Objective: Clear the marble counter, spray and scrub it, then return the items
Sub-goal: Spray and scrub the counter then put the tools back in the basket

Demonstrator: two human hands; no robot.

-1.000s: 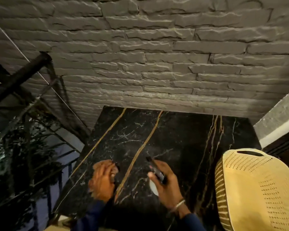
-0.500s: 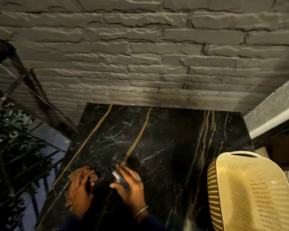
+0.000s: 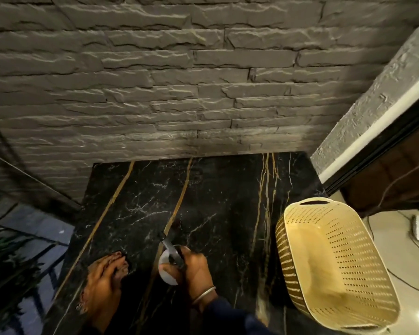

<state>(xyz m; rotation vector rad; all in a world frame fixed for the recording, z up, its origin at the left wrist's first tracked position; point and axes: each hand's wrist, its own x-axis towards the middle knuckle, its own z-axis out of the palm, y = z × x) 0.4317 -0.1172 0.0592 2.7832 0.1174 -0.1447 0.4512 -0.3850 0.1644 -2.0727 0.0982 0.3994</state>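
1. Judging from the bare black marble counter (image 3: 215,201), clearing looks done: nothing stands on the slab except what the hands hold, and the cream perforated basket (image 3: 334,262) sits off its right edge, seemingly empty.
2. Spraying appears to be the step in hand. The right hand (image 3: 194,267) is clamped around a small white spray bottle (image 3: 166,269) at the near middle of the counter.
3. The bottle's dark nozzle (image 3: 169,247) points away from the person and slightly left, toward the stone wall (image 3: 203,93); its long axis runs near-to-far, tilted forward over the slab.
4. The left hand (image 3: 104,284) lies flat on the near left of the counter, fingers together, pressing a brownish scrub pad (image 3: 121,265) mostly hidden beneath it.
5. Scrubbing the wider surface and returning the items seem still to come.
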